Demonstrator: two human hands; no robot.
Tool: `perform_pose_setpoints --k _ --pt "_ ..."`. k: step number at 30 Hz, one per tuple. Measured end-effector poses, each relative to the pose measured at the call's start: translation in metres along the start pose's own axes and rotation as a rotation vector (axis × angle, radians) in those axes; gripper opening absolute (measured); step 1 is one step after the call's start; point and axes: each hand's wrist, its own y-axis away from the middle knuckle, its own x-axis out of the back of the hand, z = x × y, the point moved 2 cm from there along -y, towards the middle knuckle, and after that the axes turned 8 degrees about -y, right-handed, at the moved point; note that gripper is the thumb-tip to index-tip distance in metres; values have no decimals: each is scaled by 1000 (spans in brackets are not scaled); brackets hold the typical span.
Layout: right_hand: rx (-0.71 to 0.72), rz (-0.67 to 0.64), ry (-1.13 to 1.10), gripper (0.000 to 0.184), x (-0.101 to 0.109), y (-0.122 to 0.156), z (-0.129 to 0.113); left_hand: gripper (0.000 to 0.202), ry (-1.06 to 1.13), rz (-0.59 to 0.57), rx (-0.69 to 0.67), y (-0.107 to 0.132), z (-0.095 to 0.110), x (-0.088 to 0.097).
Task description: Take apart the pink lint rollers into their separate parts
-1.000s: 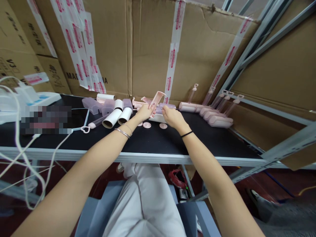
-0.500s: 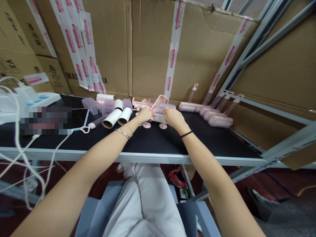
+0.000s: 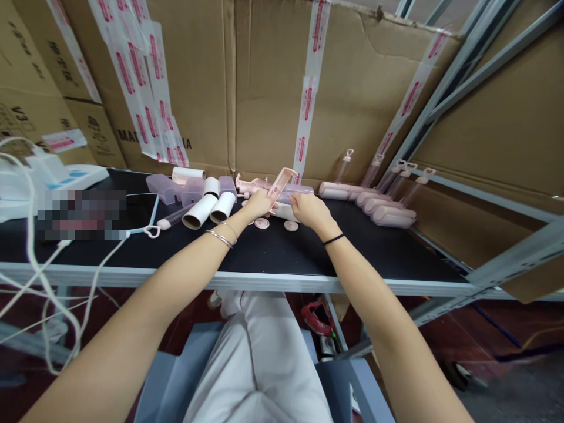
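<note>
My left hand [image 3: 259, 204] is closed around the lower end of a long pink plastic half-shell [image 3: 282, 183], which tilts up to the right with its hollow side showing. Close on the right, my right hand [image 3: 311, 211] is curled with its fingers pressed together; whatever lies in them is hidden. Between and behind the hands are a white tube [image 3: 284, 212] and a translucent purple piece [image 3: 303, 188]. Small round pink discs [image 3: 291, 225] lie on the black tabletop just in front of the hands. More pink parts [image 3: 247, 185] sit behind my left hand.
White cardboard-like tubes [image 3: 199, 212] and purple translucent holders [image 3: 164, 188] lie at left, beside a wand with a heart-shaped handle [image 3: 152, 231]. Several pink cases [image 3: 393, 215] with clear wands stand at right. A power strip [image 3: 79, 176] and cables occupy the far left. Cardboard [image 3: 268, 88] walls the back.
The pink half-shell has tipped very slightly in my left hand; both hands stay almost in place. At the lower right, another person's shoe and leg have shifted.
</note>
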Motion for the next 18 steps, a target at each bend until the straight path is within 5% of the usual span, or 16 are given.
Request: perform_pose_setpoints --k 3,9,18 --pt "21 2 -6 37 -1 0 2 40 42 -8 13 -1 -4 -1" --pt "46 -67 12 39 -4 4 -2 18 172 -224 98 -8 -21 -9" --pt "-26 -119 28 36 -7 1 1 24 64 -155 60 -6 -11 -8"
